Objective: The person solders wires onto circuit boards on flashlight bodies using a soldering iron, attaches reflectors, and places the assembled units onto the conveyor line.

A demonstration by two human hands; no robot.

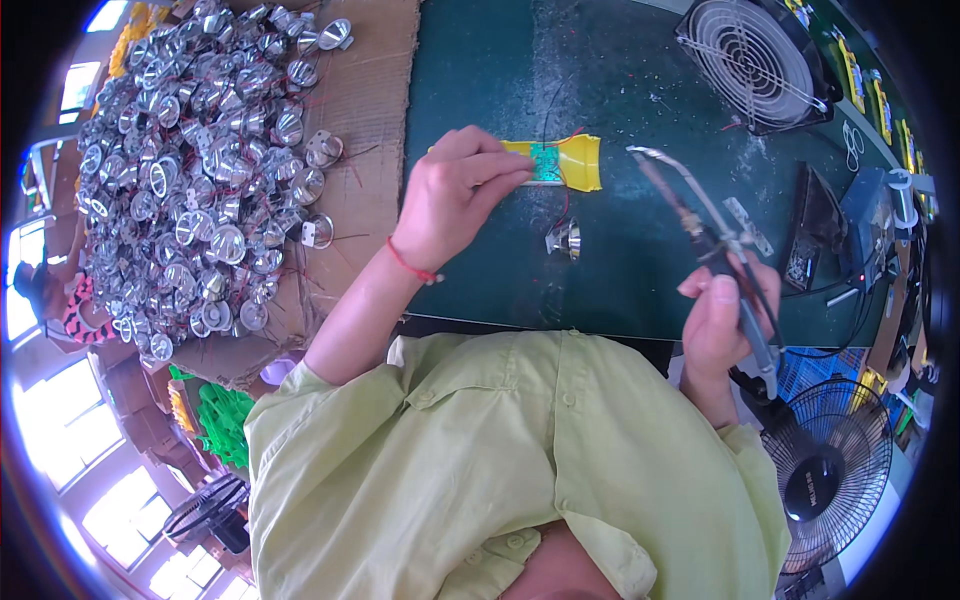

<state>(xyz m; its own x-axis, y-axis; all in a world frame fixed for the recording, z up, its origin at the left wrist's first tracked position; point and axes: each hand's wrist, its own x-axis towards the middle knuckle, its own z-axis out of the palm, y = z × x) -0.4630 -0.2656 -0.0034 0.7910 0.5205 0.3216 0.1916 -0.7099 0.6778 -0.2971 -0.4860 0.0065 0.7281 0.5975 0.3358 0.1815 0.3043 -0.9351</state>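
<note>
My left hand [458, 190], with a red string at the wrist, has its fingertips pinched together at the left edge of a small green circuit board [546, 160]. What is between them is too small to make out. The board sits in a yellow plastic housing [582, 163] on the dark green table. A red wire runs from there toward a silver reflector lamp cup [568, 240] lying just nearer to me. My right hand [722, 315] grips a soldering iron [708, 240] with a thin curved metal tube along it. The iron's tip points at the housing, some way right of it.
A big heap of silver reflector cups [210, 180] with wires covers cardboard [375, 120] on the left. A square metal-grilled fan [750, 60] stands at far right. Nearer are a black tray [812, 230], a blue box [866, 220] and a black round fan [825, 480].
</note>
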